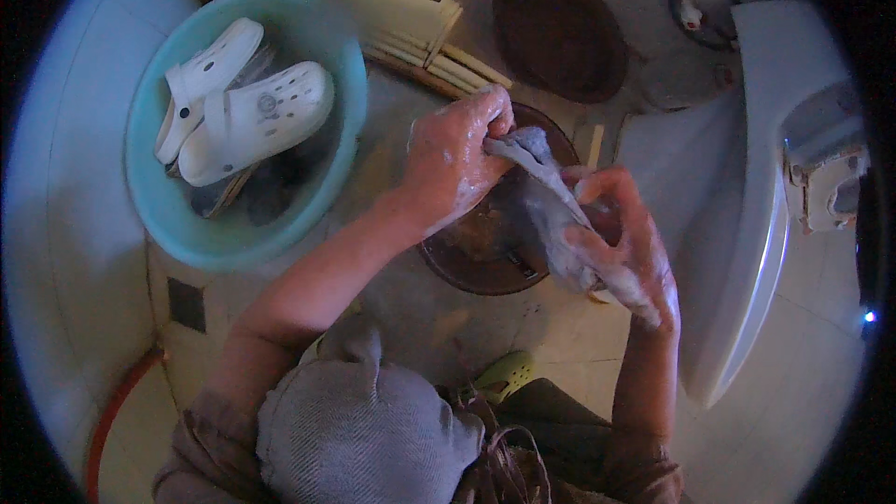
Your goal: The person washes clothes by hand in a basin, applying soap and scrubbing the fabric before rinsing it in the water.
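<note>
Both hands are wet with soap suds and hold one wet grey cloth [539,164] stretched between them. My left hand [458,161] has its fingers closed around the cloth's upper end. Lower and to the right, my right hand [623,245] grips the soapy bunched part, with thumb and fingers curved around it. Whether the cloth is a sock or some other small garment, I cannot tell. Under the hands, a round brown basin [455,273] stands on the floor. It holds murky water and something dark near its front rim; my hands and the cloth hide part of it.
At left, a teal basin [245,255] holds white clogs [262,112] above darker items. Behind stand a cream sponge mop head [399,3] and an oval brown basin [560,31]. A white ceramic fixture [756,280] borders the right. A red hose [115,406] lies lower left.
</note>
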Available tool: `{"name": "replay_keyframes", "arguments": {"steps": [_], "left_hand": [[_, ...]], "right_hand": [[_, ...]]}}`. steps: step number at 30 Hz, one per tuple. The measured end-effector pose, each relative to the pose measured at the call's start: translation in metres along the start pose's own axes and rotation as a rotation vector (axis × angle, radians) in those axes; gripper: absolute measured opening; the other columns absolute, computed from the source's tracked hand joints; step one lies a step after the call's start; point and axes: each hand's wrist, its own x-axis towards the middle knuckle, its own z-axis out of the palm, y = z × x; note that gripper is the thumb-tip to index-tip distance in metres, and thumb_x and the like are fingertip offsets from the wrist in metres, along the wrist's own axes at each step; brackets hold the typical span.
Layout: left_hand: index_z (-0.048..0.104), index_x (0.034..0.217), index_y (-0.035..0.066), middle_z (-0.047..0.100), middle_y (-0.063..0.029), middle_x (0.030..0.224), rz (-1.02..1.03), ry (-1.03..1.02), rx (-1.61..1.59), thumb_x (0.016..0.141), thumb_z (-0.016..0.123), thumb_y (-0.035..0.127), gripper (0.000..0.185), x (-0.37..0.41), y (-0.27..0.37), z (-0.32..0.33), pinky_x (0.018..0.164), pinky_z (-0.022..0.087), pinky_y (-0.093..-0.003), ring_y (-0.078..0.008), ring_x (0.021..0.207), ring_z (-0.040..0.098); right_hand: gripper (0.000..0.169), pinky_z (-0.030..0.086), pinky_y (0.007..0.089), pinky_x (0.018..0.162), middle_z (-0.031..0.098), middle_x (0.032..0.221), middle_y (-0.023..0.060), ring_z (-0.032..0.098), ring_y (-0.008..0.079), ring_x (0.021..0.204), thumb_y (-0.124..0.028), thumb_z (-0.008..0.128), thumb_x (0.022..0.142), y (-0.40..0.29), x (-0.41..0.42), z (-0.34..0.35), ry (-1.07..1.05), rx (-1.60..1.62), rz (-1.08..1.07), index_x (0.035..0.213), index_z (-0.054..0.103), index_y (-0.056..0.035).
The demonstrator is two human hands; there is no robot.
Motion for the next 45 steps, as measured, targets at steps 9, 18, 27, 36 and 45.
{"name": "replay_keyframes", "arguments": {"steps": [9,18,27,36,45], "left_hand": [[0.048,0.079,0.005,0.054,-0.0082,0.074,0.387,-0.152,-0.042,0.057,0.061,-0.001,0.025,0.018,0.007,0.008,0.062,0.043,-0.0299,-0.0239,0.069,0.055],[0.048,0.09,0.005,0.051,-0.0108,0.089,0.315,-0.139,0.076,0.058,0.061,0.001,0.035,0.029,0.013,0.008,0.07,0.043,-0.034,-0.0282,0.083,0.052],[0.042,0.109,0.007,0.048,-0.01,0.1,-0.222,-0.423,-0.362,0.06,0.049,-0.003,0.051,-0.004,-0.044,-0.014,0.082,0.039,-0.0317,-0.0229,0.095,0.048],[0.052,0.097,0.001,0.055,-0.0067,0.092,-0.578,-0.244,-0.971,0.081,0.042,0.015,0.024,0.024,0.003,-0.037,0.081,0.04,-0.028,-0.014,0.086,0.052],[0.052,0.097,0.0,0.056,-0.0128,0.096,-0.751,-0.279,-1.295,0.084,0.045,0.03,0.033,0.048,-0.005,-0.025,0.084,0.042,-0.0328,-0.0202,0.088,0.054]], "right_hand": [[0.048,0.036,0.0158,0.042,0.052,0.097,0.0103,0.044,0.0062,0.051,-0.033,0.046,0.084,0.005,0.003,0.005,-0.038,1.055,0.308,0.119,0.035,-0.0016],[0.051,0.038,0.0157,0.043,0.048,0.108,0.0098,0.049,0.0081,0.064,-0.02,0.049,0.079,-0.013,-0.007,-0.018,0.292,0.59,-0.054,0.123,0.032,-0.0008],[0.047,0.032,0.0297,0.091,0.049,0.111,0.013,0.046,0.0176,0.101,-0.009,0.055,0.074,-0.024,-0.019,-0.075,0.668,0.492,-0.258,0.117,0.041,0.0019],[0.043,0.04,0.0284,0.08,0.056,0.097,0.0088,0.052,0.016,0.087,-0.024,0.059,0.073,0.007,-0.014,-0.097,0.335,0.366,0.051,0.108,0.051,-0.0006],[0.046,0.035,0.0293,0.086,0.054,0.102,0.0057,0.047,0.0158,0.098,-0.036,0.06,0.074,0.067,-0.003,-0.039,-0.262,-0.009,0.3,0.106,0.051,-0.004]]}}
